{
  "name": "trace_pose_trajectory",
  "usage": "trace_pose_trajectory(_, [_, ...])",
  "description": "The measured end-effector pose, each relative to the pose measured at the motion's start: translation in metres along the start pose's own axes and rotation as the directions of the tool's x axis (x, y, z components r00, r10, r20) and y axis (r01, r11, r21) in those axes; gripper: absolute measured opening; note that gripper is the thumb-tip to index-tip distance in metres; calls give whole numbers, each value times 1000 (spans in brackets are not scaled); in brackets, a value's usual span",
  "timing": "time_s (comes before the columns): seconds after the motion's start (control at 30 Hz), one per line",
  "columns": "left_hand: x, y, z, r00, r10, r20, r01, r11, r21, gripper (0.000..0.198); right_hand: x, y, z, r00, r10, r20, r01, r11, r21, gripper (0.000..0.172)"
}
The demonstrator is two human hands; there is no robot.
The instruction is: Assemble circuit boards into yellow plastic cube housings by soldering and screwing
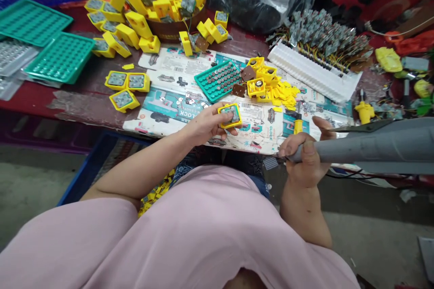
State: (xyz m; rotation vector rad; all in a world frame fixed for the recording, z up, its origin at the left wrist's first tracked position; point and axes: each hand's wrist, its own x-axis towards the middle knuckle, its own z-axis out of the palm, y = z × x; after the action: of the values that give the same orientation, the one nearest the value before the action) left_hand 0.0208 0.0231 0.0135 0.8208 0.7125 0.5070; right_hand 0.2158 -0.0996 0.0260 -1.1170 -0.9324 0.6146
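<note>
My left hand (203, 125) pinches a small yellow plastic case (230, 115) with a grey circuit board set in it, held just above the printed cardboard sheet (176, 113) on the table. My right hand (305, 156) is wrapped round the grey handle of a long tool (373, 144) that runs off to the right. A teal tray of button cells (217, 80) lies just beyond the case. Beside that tray sit open yellow cases (259, 81) and brown boards (247, 73).
A bowl (169, 31) heaped with yellow cases stands at the back, with more scattered around it. Empty teal trays (57, 56) lie at the left. A white rack of wired boards (315, 70) sits at the right. A blue crate (98, 158) is below the table edge.
</note>
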Motion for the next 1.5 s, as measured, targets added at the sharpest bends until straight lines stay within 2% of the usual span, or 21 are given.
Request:
trace_pose_trajectory(0.23, [-3, -1, 3, 999, -44, -31, 45, 999, 27, 65, 0, 3, -1, 999, -24, 36, 21, 997, 79, 34])
trace_pose_trajectory(0.47, [-4, -6, 2, 999, 16, -45, -11, 994, 110, 68, 1, 5, -3, 1000, -17, 26, 15, 996, 84, 43])
trace_pose_trajectory(0.83, [-5, -4, 2, 998, -56, -25, 59, 992, 115, 73, 2, 4, -1, 998, -45, 50, 42, 996, 77, 39])
trace_pose_trajectory(1.03, [-4, -7, 3, 995, -55, -80, 67, 987, 146, 54, 1, 4, -1, 998, -53, 38, 50, 997, 62, 36])
trace_pose_trajectory(1.2, [-7, -9, 6, 994, 47, -102, -25, 977, 211, 39, 1, 7, -2, 997, -62, 46, 58, 994, 90, 37])
trace_pose_trajectory(1.33, [-9, -9, 8, 995, 39, -88, -17, 969, 245, 40, 1, 7, -3, 997, -65, 49, 61, 995, 84, 33])
trace_pose_trajectory(1.5, [-9, -7, 11, 997, -38, -74, 53, 978, 204, 47, 3, 6, -2, 997, -56, 55, 53, 998, 43, 38])
